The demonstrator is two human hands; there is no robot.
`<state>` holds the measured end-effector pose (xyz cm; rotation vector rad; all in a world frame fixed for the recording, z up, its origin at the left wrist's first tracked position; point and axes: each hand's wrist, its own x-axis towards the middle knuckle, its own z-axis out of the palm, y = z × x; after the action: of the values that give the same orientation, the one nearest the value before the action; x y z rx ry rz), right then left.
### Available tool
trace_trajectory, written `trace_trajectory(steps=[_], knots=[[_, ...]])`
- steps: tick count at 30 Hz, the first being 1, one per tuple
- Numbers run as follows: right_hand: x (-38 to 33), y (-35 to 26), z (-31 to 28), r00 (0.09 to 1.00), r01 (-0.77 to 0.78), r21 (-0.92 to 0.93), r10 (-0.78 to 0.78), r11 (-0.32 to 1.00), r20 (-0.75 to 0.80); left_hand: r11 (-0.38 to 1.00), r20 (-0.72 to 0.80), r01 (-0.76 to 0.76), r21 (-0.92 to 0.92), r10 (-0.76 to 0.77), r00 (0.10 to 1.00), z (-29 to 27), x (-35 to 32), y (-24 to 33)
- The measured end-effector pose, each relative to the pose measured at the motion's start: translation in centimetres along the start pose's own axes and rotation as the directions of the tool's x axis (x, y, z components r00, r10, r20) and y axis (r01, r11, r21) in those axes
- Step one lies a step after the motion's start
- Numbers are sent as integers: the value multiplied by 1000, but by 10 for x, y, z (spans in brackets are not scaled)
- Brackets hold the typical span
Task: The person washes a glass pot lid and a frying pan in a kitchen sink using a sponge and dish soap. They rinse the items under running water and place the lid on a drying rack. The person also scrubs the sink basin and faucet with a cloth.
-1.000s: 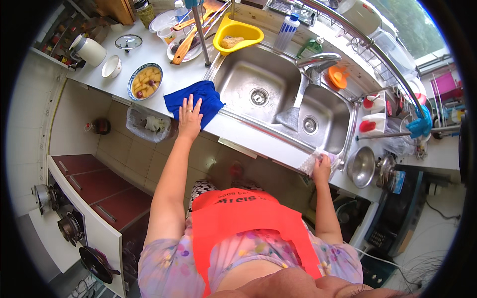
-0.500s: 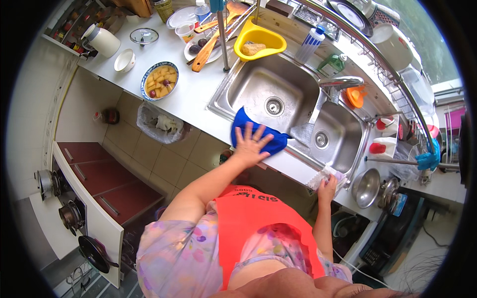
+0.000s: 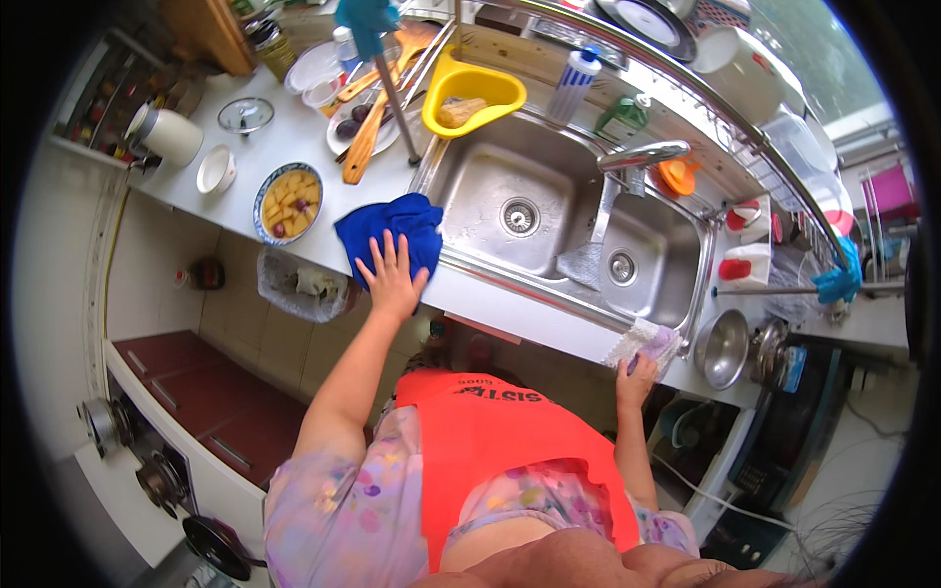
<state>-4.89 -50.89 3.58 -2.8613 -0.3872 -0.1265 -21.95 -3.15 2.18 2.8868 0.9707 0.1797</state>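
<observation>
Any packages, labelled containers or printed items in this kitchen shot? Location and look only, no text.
White bottle: behind the left basin, upright cylinder, blue cap.
Green bottle: behind the tap, squat, lying tilted.
Red-and-white containers: right of the right basin, two, boxy.
Apron print: dark lettering on the person's orange-red apron.
No screens or signs visible.

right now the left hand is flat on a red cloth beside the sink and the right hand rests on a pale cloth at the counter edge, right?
Not quite: the cloth under the left hand is blue, not red, as the head view shows. The rest holds: it lies beside the sink, and the right hand rests on a pale cloth at the counter edge.
</observation>
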Motion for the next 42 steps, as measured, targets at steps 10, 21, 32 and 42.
trace_trajectory(steps=[10,21,32,42], knots=[[14,-20,-11,972,-191,434,231,880,-41,907,39,-183,-379,213,976,-42,-20,64],[68,-86,-49,934,-199,804,356,561,-18,414,211,114,-903,196,958,-46,37,118],[102,-200,-77,918,-396,830,-201,-392,343,269,304,151,-951,736,605,-61,74,208],[81,-229,3,760,-630,709,-65,-318,647,-534,314,651,-540,589,744,-63,100,197]])
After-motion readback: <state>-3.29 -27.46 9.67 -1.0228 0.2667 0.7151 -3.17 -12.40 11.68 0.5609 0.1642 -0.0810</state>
